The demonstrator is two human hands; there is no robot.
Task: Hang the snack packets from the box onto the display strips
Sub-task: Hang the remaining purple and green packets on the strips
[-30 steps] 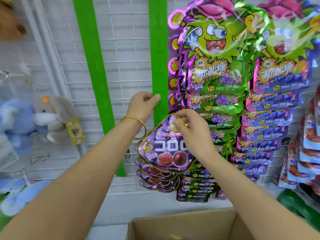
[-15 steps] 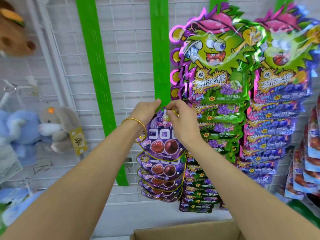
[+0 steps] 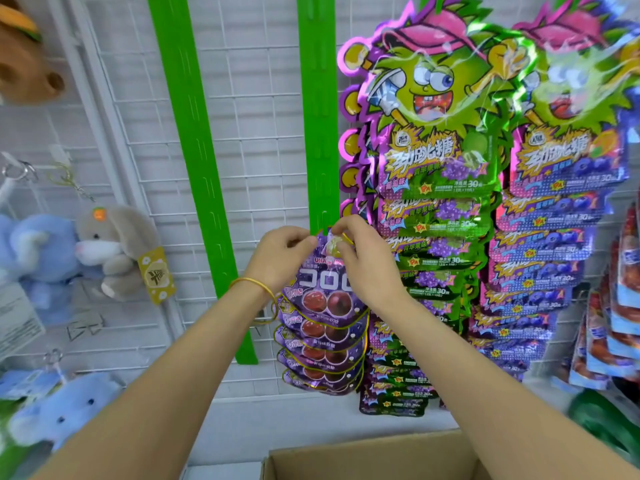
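Two hands on one item. Right hand: fingers pinching the top edge of the purple packet, nearer its centre. Left hand: curled, seemingly gripping the same edge at its left corner. Packet upright, long axis vertical, body below both hands, header against the green strip directly above. Several like packets hung beneath. Box lowest.

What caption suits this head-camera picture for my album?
Right hand pinches the top of a purple snack packet at the green display strip; left hand curled alongside.
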